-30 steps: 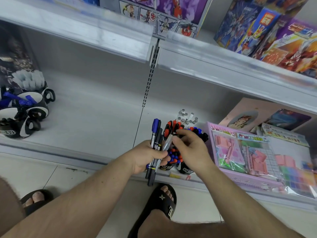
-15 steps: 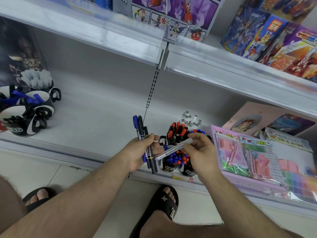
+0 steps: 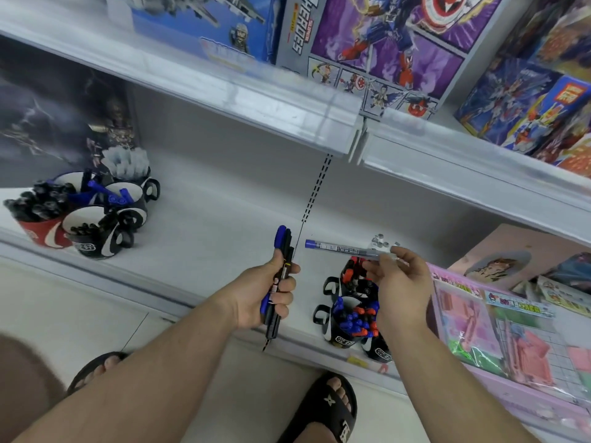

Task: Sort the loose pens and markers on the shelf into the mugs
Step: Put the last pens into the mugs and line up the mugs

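Note:
My left hand [image 3: 267,292] grips a bundle of markers [image 3: 281,251], blue and black, held upright above the shelf's front edge. My right hand [image 3: 395,282] pinches a clear pen with a blue cap [image 3: 339,248], held level with the cap pointing left. Below the right hand stand black-and-white mugs [image 3: 340,334] filled with red, blue and black pens. A second group of mugs [image 3: 96,238] sits at the far left of the shelf, holding black pens, blue markers and white-capped pens.
The white shelf [image 3: 204,238] has an upper shelf [image 3: 256,100] overhanging it, loaded with toy boxes. Pink packaged toy sets [image 3: 499,334] lie at the right. A red cup [image 3: 41,231] of black pens stands far left. My sandalled feet [image 3: 326,407] are on the tiled floor.
My right hand drew the clear pen out of the bundle and lifted it to the right, now level. The left hand's bundle moved slightly left and upright. The view shifted down and left.

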Demonstrator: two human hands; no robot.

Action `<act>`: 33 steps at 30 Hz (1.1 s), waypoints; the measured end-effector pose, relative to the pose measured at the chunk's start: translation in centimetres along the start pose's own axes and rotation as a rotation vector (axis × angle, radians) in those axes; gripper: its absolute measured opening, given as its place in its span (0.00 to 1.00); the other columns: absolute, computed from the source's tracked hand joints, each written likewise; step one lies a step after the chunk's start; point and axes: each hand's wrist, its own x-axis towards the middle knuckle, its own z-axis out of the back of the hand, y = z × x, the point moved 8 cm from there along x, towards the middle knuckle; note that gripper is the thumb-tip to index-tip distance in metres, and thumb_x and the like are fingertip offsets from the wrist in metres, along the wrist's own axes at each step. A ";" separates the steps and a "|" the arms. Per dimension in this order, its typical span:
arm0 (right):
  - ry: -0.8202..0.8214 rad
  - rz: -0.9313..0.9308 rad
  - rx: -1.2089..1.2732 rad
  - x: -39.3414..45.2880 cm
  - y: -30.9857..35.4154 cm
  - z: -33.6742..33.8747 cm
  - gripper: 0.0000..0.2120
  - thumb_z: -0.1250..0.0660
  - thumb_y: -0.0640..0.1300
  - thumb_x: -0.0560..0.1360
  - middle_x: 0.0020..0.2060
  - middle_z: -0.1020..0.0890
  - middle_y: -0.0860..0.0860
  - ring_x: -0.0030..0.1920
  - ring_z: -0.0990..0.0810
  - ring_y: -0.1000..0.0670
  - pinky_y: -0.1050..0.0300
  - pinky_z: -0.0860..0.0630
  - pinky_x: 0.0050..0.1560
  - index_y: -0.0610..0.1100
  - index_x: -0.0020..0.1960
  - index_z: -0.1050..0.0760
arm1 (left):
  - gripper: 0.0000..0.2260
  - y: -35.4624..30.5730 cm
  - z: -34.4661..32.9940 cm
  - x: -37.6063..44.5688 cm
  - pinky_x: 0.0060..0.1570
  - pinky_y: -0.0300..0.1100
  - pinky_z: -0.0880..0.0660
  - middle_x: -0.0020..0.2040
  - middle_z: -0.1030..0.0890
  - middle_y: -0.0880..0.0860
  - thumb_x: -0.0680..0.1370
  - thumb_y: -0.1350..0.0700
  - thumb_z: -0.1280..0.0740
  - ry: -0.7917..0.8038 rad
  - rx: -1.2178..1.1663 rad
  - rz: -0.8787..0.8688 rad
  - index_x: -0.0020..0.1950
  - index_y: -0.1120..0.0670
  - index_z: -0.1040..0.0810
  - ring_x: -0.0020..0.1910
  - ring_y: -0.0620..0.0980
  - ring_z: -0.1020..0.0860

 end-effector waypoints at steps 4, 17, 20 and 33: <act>0.047 -0.038 0.037 -0.4 -0.5 -4.4 0.09 0.38 0.32 0.79 0.42 0.18 0.43 0.40 0.15 0.47 0.56 0.19 0.46 0.45 0.50 0.27 | 0.10 -3.0 2.9 -1.6 0.25 0.37 0.36 0.33 0.29 0.50 0.83 0.53 0.41 -0.065 -0.006 -0.109 0.57 0.58 0.24 0.27 0.45 0.36; 0.205 -0.062 0.016 -2.1 -3.1 -17.3 0.14 0.39 0.27 0.77 0.36 0.18 0.48 0.43 0.17 0.44 0.55 0.22 0.47 0.45 0.46 0.29 | 0.10 -12.7 10.3 -5.5 0.44 0.46 0.18 0.54 0.15 0.55 0.83 0.62 0.40 -0.245 0.032 -0.337 0.59 0.58 0.21 0.49 0.54 0.15; 0.217 -0.059 0.003 -2.1 -3.4 -19.6 0.13 0.39 0.28 0.77 0.35 0.18 0.47 0.41 0.18 0.44 0.52 0.22 0.49 0.46 0.46 0.28 | 0.09 -15.0 12.4 -6.1 0.45 0.46 0.18 0.53 0.15 0.55 0.82 0.63 0.40 -0.284 0.125 -0.309 0.58 0.58 0.21 0.49 0.55 0.16; 0.380 0.069 -0.201 -2.1 -5.9 -31.0 0.13 0.35 0.34 0.76 0.41 0.14 0.48 0.47 0.16 0.45 0.53 0.22 0.53 0.53 0.47 0.26 | 0.09 -21.0 22.0 -8.8 0.47 0.50 0.21 0.52 0.16 0.54 0.81 0.62 0.37 -0.325 0.234 -0.274 0.59 0.58 0.21 0.46 0.55 0.16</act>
